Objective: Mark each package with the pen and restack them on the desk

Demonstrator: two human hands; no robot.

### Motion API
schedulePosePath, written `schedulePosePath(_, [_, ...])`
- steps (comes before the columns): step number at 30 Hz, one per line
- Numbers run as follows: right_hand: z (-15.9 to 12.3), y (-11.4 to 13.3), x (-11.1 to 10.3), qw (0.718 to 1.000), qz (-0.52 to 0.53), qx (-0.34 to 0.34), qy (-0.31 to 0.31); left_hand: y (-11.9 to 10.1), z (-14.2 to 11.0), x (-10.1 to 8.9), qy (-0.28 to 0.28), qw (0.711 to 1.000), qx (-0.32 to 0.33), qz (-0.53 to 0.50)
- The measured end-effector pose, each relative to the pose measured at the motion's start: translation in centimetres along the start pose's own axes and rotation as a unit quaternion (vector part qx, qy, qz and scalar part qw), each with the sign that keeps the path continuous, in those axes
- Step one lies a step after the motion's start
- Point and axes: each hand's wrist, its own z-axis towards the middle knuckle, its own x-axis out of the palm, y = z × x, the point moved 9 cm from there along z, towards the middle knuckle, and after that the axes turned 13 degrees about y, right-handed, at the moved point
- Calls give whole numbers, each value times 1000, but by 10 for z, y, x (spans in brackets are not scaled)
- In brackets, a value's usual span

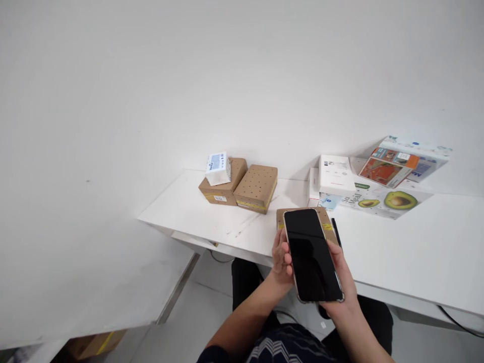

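A smartphone (312, 257) with a dark screen, in a clear case, is held upright-on and tilted toward me above the table's front edge. My right hand (345, 272) grips it from the right and below, thumb along the right edge. My left hand (280, 258) is closed against the phone's left edge, with some of its fingers hidden behind the phone. Several fingertips curl round that left edge; whose hand they belong to is hard to tell. Behind the phone lies a brown cardboard box (282, 218) with yellow tape, mostly covered. A black pen-like stick (336, 232) lies to its right.
Two perforated brown boxes, a left one (217, 194) and a right one (259, 181), stand on the white table (401, 252). A small white-blue box (218, 169) tops the left one. White boxes (336, 174), an avocado-print box (389, 200) and an orange-red box (385, 170) stand against the wall.
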Motion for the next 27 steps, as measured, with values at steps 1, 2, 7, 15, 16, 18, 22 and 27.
schedulePosePath(1, [1,0,2,1000,1,-2,8,4,0,0,7,1000,-9,-13])
schedulePosePath(2, [2,1,4,1000,5,-4,14,8,-1,1,15,999,-21,-29])
schedulePosePath(7, [2,0,3,999,41,-7,2,26,-1,13,89,979,-99,-157])
schedulePosePath(15, [3,2,2,994,107,-18,30,27,-8,30,148,808,-263,-507])
schedulePosePath(16, [3,1,4,991,127,-15,39,27,-13,33,145,767,-301,-548])
schedulePosePath(18, [4,1,9,987,155,-10,47,23,-18,37,135,701,-351,-606])
schedulePosePath(22, [4,3,12,985,169,-7,38,16,-15,33,121,703,-346,-610])
schedulePosePath(27, [4,2,9,989,147,-7,33,19,-12,28,115,734,-332,-582])
